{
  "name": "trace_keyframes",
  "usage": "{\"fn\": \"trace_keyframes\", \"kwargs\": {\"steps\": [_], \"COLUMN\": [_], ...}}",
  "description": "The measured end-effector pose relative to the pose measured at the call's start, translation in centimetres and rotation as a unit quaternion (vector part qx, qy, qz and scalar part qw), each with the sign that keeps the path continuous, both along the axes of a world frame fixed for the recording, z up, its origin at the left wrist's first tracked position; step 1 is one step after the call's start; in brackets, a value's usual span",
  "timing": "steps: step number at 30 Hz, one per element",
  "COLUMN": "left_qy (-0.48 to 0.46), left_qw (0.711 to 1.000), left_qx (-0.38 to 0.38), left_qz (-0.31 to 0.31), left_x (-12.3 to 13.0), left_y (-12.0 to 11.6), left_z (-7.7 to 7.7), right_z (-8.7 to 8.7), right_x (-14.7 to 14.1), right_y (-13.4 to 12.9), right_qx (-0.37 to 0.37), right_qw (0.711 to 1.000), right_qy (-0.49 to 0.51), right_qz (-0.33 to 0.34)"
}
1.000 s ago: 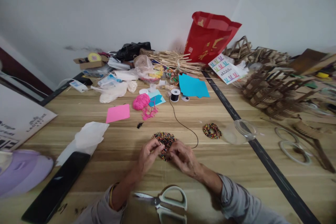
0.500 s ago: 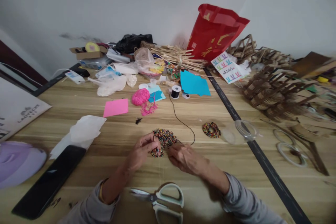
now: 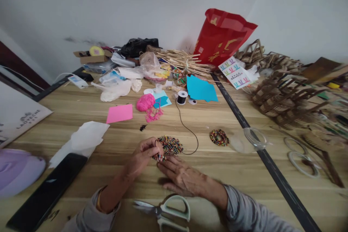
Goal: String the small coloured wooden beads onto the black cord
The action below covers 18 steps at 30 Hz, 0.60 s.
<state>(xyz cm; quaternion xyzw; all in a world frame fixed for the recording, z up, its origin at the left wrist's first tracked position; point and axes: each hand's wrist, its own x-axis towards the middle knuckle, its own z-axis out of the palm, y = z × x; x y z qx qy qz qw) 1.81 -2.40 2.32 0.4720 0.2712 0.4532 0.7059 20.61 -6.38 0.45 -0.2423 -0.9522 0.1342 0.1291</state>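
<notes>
My left hand (image 3: 145, 154) is closed in a pinch on a beaded cord (image 3: 160, 158); a thin black piece of it shows at the fingers. Beside the fingertips lies a heap of small multicoloured beads (image 3: 170, 145). My right hand (image 3: 183, 177) rests low over the table, fingers stretched out and pointing to the near side of the heap, holding nothing. A black cord (image 3: 196, 138) curves from the heap back to a spool (image 3: 182, 97). Scissors (image 3: 160, 210) with pale handles lie open in front of me.
A coiled bead strand (image 3: 219, 137) lies to the right near clear plastic rings (image 3: 255, 138). Pink yarn (image 3: 145, 102), pink paper (image 3: 119, 113) and blue card (image 3: 201, 88) lie farther back. A black phone-like slab (image 3: 47, 192) is at left; small woven baskets (image 3: 277, 98) crowd the right.
My right hand has moved left and toward me, its curled fingers now stretched out flat. My left hand keeps its pinch near the heap. The black cord has shifted slightly left.
</notes>
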Motion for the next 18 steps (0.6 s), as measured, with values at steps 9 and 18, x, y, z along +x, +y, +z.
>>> {"fn": "trace_keyframes", "kwargs": {"steps": [9, 18], "left_qy": [0.067, 0.081], "left_qw": [0.996, 0.991], "left_qx": [-0.057, -0.073], "left_qz": [-0.012, -0.075], "left_x": [-0.1, 0.5], "left_y": [0.0, -0.6], "left_z": [-1.5, -2.5], "right_z": [-0.2, 0.5], "right_x": [2.1, 1.6], "right_y": [1.3, 0.5], "right_qx": [-0.025, -0.062], "right_qw": [0.978, 0.942], "right_qy": [0.187, 0.306], "right_qz": [-0.089, -0.122]}}
